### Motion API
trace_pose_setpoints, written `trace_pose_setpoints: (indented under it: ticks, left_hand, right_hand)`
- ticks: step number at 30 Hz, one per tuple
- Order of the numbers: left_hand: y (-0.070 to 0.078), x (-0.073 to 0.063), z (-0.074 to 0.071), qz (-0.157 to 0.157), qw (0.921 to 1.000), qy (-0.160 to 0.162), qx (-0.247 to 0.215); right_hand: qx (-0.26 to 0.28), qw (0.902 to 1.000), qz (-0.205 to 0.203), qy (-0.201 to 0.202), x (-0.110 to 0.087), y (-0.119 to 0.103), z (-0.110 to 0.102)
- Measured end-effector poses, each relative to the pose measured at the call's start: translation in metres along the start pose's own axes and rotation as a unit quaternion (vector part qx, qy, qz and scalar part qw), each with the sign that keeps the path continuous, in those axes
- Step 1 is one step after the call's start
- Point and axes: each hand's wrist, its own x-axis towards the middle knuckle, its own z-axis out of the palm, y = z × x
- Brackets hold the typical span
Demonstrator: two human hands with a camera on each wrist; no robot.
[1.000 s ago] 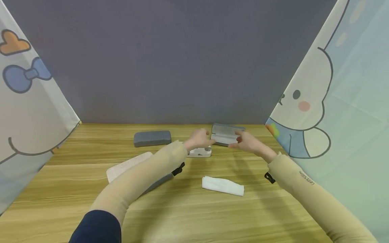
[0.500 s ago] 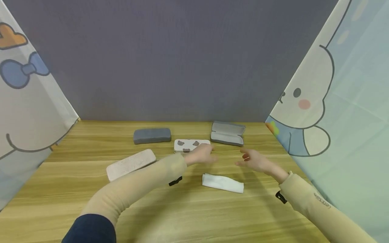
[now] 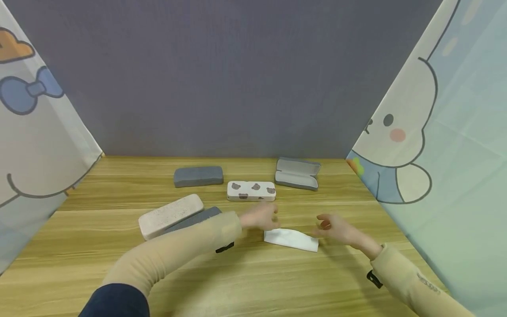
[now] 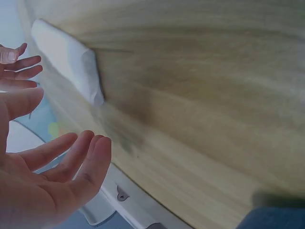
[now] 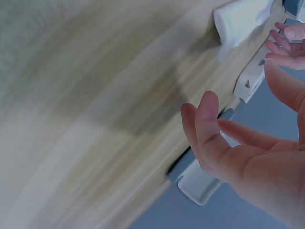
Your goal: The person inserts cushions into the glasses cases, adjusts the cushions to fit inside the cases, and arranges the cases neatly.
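Observation:
A folded white cloth (image 3: 291,238) lies on the wooden table between the two hands. My left hand (image 3: 259,216) hovers by the cloth's left end, thumb and fingers spread apart with nothing between them; the left wrist view shows its fingers (image 4: 88,164) loosely bent. On the other side, my right hand (image 3: 336,229) is at the cloth's right end, also with nothing held and its fingers relaxed. In the right wrist view the cloth (image 5: 240,21) shows beyond the right hand (image 5: 248,152).
Behind the cloth stand a white bear-print case (image 3: 251,191), an opened grey glasses case (image 3: 297,173) and a closed grey case (image 3: 198,176). To the left, a speckled white case (image 3: 171,215) lies beside another dark grey case (image 3: 200,219), partly covered by the left sleeve.
Both hands have come back from the bear-print case and the opened grey case toward the cloth. The bear-print case, earlier partly covered by the left hand, now shows fully.

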Motion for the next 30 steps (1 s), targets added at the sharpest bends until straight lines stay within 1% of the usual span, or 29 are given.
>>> trace_pose_setpoints:
  ticks: [2,6,12,15,19,24,26,30]
  left_hand:
    - [0.000,-0.001,0.004,0.000,0.9999,-0.001,0.014]
    - [0.000,-0.007,0.008,0.004,0.9995,0.000,0.031]
    - [-0.001,-0.014,0.010,0.012,0.9986,0.005,0.052]
    - [-0.001,-0.017,0.009,0.019,0.9977,0.009,0.065]
    - [0.000,-0.019,0.009,0.026,0.9966,0.019,0.076]
    - [0.001,-0.020,0.011,0.026,0.9962,0.034,0.076]
    - [0.001,-0.020,0.011,0.025,0.9962,0.039,0.074]
    - [0.000,-0.020,0.012,0.025,0.9974,0.040,0.054]
  right_hand:
    - [0.004,1.0000,0.000,0.000,-0.002,0.003,0.005]
    - [-0.008,0.9997,-0.021,0.007,-0.003,0.006,0.014]
    - [-0.064,0.9969,-0.032,0.034,-0.004,0.006,0.023]
    - [-0.090,0.9934,-0.055,0.045,-0.006,0.006,0.025]
    - [-0.110,0.9882,-0.082,0.068,-0.008,0.010,0.030]
    - [-0.116,0.9860,-0.078,0.090,-0.011,0.012,0.035]
    - [-0.116,0.9865,-0.067,0.094,-0.012,0.011,0.037]
    - [-0.119,0.9862,-0.060,0.099,-0.012,0.010,0.039]
